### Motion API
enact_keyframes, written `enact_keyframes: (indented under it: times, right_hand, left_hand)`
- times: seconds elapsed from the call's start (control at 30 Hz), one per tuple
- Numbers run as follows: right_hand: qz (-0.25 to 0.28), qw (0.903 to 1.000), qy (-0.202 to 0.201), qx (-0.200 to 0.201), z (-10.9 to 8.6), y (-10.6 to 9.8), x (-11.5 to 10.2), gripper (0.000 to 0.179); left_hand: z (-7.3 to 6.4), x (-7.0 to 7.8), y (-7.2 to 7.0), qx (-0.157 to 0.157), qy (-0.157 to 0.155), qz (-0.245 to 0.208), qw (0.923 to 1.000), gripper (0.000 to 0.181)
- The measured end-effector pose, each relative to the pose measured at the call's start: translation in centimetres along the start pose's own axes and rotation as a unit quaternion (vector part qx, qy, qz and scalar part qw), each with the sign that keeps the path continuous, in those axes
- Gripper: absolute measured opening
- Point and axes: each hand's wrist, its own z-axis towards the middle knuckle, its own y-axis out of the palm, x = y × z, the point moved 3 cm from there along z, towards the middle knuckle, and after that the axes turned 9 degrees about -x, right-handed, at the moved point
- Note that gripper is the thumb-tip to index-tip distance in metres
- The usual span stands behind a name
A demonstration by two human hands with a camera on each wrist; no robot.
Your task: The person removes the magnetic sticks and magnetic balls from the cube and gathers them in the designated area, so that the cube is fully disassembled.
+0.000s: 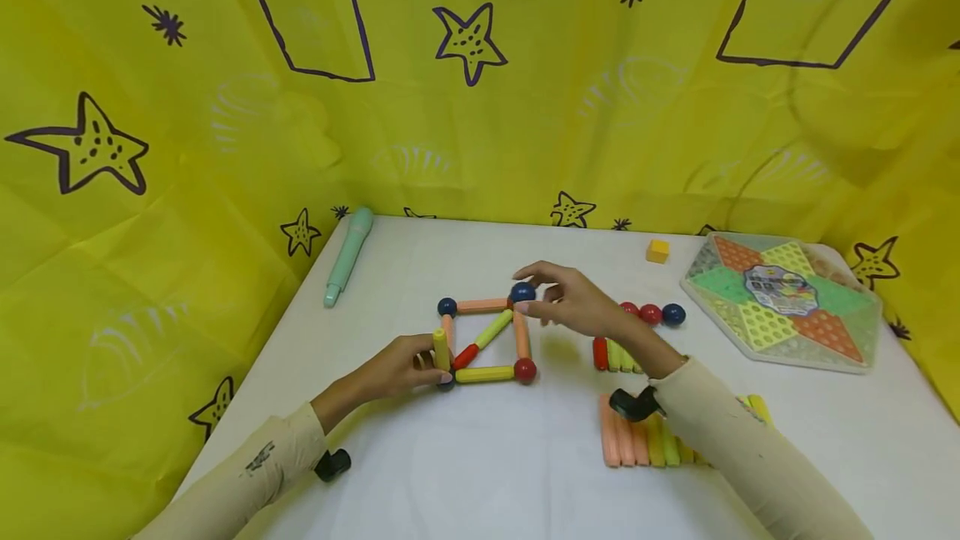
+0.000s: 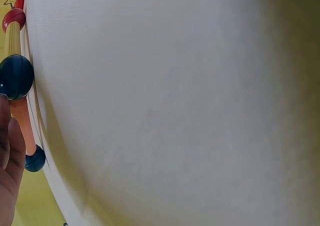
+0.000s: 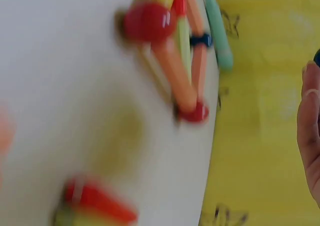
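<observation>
A square frame of magnetic sticks and balls lies on the white table; among its parts are orange sticks (image 1: 482, 305), a red ball (image 1: 525, 370) and a diagonal yellow-green stick (image 1: 495, 328). At its near-left corner my left hand (image 1: 399, 365) pinches an upright yellow stick (image 1: 441, 348) low down, fingertips right at the dark blue ball (image 2: 16, 76) there. My right hand (image 1: 573, 300) holds a larger blue ball (image 1: 523, 292) between thumb and fingers, over the far-right corner. In the right wrist view a red corner ball (image 3: 195, 110) shows, with most of the blue ball out of frame.
To the right lie loose red balls (image 1: 651, 314), a dark blue ball (image 1: 673, 314), short sticks (image 1: 601, 353) and a row of orange and yellow sticks (image 1: 622, 440). Behind them are a yellow cube (image 1: 657, 252) and a hexagonal game board (image 1: 780, 302). A green microphone-shaped object (image 1: 348, 257) lies back left.
</observation>
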Motion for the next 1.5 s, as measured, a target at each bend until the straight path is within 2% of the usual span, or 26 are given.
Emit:
enact_keyframes:
  times: [0.17,0.27,0.4,0.5,0.67,0.9,1.3,1.5]
  right_hand:
    - [-0.014,0.9972,0.056,0.047,-6.5,-5.5,3.3,0.039]
    - [-0.034,0.9911,0.103,0.078,-10.6,-8.2,5.3,0.041]
    - [-0.089,0.9781,0.157,0.104,-15.0,-10.5,7.6,0.043]
    - [-0.139,0.9665,0.185,0.111,-17.1,-11.6,9.1,0.042]
    - [-0.216,0.9507,0.199,0.099,-17.7,-12.2,10.6,0.043]
    - [-0.268,0.9372,0.211,0.074,-16.8,-12.4,11.6,0.048]
    - [-0.295,0.9313,0.201,0.07,-16.4,-12.4,12.0,0.041]
    - [-0.303,0.928,0.205,0.068,-16.3,-12.4,12.1,0.046]
  left_hand:
    - [-0.1,-0.1,0.0,0.0,-0.004,0.002,1.0,0.019]
    - [-0.1,-0.1,0.1,-0.002,-0.008,0.001,1.0,0.021]
    - [0.1,0.0,0.1,-0.003,-0.02,0.0,0.9998,0.022]
    - [0.3,0.1,0.2,-0.001,-0.022,0.005,0.9997,0.023]
    - [0.1,0.2,0.1,0.0,-0.017,0.008,0.9998,0.023]
    - [0.0,0.5,0.0,-0.004,-0.009,0.012,0.9999,0.02]
    - [0.0,0.6,0.0,0.0,-0.006,0.024,0.9997,0.02]
    - [0.0,0.7,-0.1,0.006,0.006,0.021,0.9997,0.022]
